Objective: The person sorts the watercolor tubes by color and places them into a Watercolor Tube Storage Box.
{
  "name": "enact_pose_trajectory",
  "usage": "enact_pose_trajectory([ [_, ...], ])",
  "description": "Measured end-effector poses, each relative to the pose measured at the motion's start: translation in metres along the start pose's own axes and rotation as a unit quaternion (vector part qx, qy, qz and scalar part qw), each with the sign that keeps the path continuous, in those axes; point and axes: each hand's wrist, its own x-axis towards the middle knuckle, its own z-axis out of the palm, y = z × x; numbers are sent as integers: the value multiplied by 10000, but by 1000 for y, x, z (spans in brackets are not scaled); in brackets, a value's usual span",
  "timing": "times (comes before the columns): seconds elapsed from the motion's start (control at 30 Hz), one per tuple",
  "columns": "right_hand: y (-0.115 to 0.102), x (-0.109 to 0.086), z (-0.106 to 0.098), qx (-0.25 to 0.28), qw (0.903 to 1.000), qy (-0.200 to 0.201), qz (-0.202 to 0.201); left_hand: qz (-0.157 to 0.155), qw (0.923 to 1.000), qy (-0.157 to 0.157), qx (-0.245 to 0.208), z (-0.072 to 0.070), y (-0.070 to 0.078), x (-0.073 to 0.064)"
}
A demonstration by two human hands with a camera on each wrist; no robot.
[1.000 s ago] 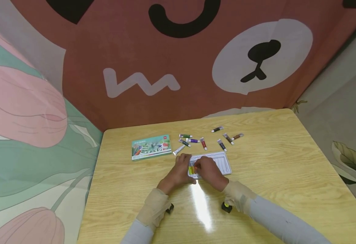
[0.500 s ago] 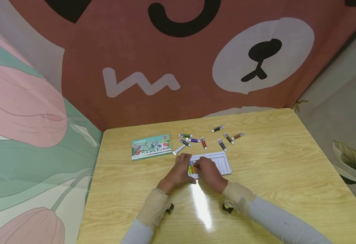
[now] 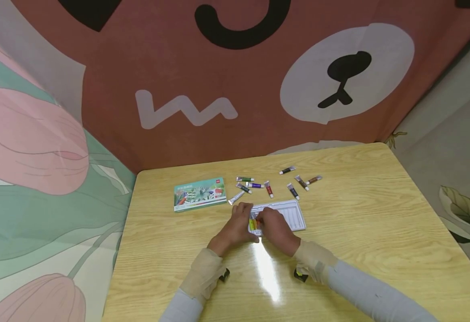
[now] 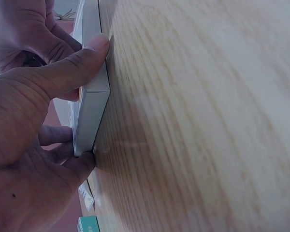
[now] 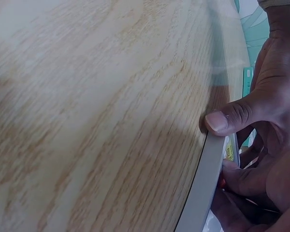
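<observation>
A white plastic tray (image 3: 293, 216) with slots lies on the table. My left hand (image 3: 236, 227) grips its left end, thumb on the near side and fingers round the far side; the left wrist view shows this hold on the tray wall (image 4: 95, 101). A yellow paint tube (image 3: 252, 223) lies in the leftmost part of the tray. Beside it my right hand (image 3: 277, 230) has curled fingers on an orange-red paint tube (image 3: 258, 222) in the tray. Most of that tube is hidden behind the fingers, with a bit of red (image 5: 222, 182) showing in the right wrist view.
Behind the tray lie several loose paint tubes, among them a red tube (image 3: 268, 189), a purple tube (image 3: 255, 185) and a dark blue tube (image 3: 293, 191). A teal paint box (image 3: 200, 195) lies to the left. A patterned cloth (image 3: 186, 147) hangs behind the table's far edge.
Both hands stay in place at the tray. The right hand's fingers shift only very slightly over the orange-red paint tube.
</observation>
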Motion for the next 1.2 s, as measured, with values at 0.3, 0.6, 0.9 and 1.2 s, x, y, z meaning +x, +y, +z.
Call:
enact_pose_trajectory([
  [0.3,3,10,-9,118,9987,-469,133,-29,10000,-69,31,-1,-1,0],
  [0.6,18,51,-42,-500,9981,-293,227,-84,9998,-131,-111,-1,-2,-1],
  [0.9,47,89,-45,-1099,9912,-477,572,-77,9999,-128,-47,1,-2,0],
  [1.2,48,96,-35,-1096,9926,-177,487,-80,9999,-98,-20,2,-4,0],
])
